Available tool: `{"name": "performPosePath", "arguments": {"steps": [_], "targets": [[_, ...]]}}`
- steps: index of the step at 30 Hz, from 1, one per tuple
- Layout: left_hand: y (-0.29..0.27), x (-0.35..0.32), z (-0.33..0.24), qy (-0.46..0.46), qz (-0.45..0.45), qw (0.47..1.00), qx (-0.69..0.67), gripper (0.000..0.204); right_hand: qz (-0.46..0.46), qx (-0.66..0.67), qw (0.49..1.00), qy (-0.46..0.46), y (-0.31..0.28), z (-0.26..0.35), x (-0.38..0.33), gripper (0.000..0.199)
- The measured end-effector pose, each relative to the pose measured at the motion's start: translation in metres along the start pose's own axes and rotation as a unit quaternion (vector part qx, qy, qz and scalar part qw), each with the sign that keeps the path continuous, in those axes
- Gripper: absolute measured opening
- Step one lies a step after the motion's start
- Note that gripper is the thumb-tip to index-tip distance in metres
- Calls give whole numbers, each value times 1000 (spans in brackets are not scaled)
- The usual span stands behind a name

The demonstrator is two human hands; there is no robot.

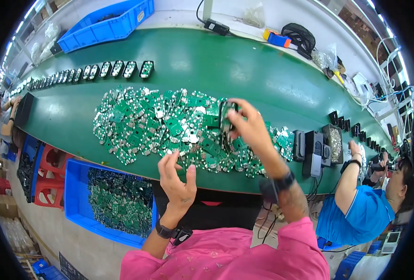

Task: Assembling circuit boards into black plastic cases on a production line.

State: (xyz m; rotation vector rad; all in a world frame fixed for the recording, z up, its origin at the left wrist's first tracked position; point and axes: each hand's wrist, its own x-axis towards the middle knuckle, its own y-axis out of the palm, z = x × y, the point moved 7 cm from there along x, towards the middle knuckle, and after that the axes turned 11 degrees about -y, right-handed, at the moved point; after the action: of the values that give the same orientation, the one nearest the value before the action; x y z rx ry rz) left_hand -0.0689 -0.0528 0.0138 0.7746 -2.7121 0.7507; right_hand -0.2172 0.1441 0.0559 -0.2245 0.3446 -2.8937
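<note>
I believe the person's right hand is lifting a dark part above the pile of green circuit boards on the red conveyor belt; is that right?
Not quite: the belt is green, not red, as the head view shows. The rest holds: the right hand lifts a dark part above the pile of green circuit boards.

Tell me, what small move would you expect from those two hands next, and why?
Probably the right hand brings its small dark part down toward the left hand, which waits open and empty at the edge of the circuit board pile.
</note>
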Motion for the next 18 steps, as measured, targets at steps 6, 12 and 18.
{"name": "performPosePath", "arguments": {"steps": [6,12,18], "targets": [[8,-15,21,111,-91,972,184,43,-61,405,884,226,-21,-68,78,17],[4,-14,17,156,-133,959,196,32,39,471,866,162,15,-45,98,21],[12,-15,18,188,-113,959,181,29,-32,-98,995,-3,4,-66,174,29]]}}
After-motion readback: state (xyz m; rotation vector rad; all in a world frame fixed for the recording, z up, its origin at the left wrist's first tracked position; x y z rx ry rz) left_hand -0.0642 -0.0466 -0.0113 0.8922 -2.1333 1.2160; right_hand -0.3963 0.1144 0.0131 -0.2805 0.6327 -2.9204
